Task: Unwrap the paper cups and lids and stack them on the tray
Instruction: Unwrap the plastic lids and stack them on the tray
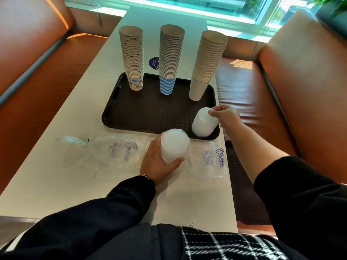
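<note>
Left hand (157, 162): fingers curled round a stack of white lids (175, 145), thumb across its near side, gripping it. This near stack is held just off the near edge of the tray (150, 113), above the worktop (187, 199) and over a clear wrapper (208, 160) printed in blue. A ring shows on one finger and a bracelet at the wrist, below a dark sleeve.

Right hand (225, 114): fingertips pinch the top edge of a second lid stack (203, 122). That stack stands in the near right corner of the tray, leaning slightly. Whether the pinch takes one lid or several cannot be told.

Tray: dark, textured, lying on the worktop. Three upside-down cup stacks stand along its far side, apart from one another. The left stack (132, 59) has small coloured prints, the middle stack (170, 59) blue and white zigzags, the right stack (207, 64) is plain and tilts to the right.

Worktop: pale, long. A second clear wrapper (105, 152), crumpled and printed in blue, lies left of the left hand, near the tray's near edge. A dark round sticker (154, 63) sits beyond the tray, between the left and middle stacks.

Surroundings: orange-brown bench seats (242, 91) on both sides, windows beyond the far end.
</note>
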Action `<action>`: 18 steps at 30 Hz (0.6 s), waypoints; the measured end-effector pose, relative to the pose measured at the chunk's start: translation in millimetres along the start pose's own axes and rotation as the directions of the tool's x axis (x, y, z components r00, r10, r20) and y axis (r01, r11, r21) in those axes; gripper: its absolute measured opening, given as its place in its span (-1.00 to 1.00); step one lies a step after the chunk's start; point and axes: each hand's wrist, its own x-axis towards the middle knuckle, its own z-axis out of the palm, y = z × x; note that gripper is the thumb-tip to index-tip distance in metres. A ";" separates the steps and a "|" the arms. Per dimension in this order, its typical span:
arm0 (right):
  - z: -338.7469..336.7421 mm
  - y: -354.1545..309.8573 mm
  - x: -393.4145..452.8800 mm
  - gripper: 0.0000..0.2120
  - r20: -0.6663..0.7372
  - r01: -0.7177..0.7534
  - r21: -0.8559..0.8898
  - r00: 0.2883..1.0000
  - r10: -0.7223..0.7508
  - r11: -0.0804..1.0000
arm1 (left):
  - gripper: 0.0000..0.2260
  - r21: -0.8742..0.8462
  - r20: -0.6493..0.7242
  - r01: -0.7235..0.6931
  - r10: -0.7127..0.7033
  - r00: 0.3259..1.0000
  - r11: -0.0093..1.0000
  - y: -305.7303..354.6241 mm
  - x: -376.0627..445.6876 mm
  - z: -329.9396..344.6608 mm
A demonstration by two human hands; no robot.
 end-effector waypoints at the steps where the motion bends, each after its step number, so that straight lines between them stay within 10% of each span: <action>1: 0.6 0.7 0.5 -0.81 -0.006 0.003 -0.016 1.000 -0.003 1.000 | -0.13 0.001 -0.001 -0.001 0.001 1.000 1.000 0.3 0.1 0.1; 10: 3.1 -14.9 -21.4 -0.65 -0.147 0.210 -0.202 0.959 -0.242 0.957 | -0.15 -0.010 -0.014 -0.038 0.038 0.999 0.999 2.2 -0.3 -1.2; 18: 34.7 -37.1 -99.0 -0.73 0.224 0.501 -0.405 0.866 -0.448 0.765 | -0.16 0.014 -0.037 -0.073 0.073 0.997 0.997 3.8 -2.9 -3.2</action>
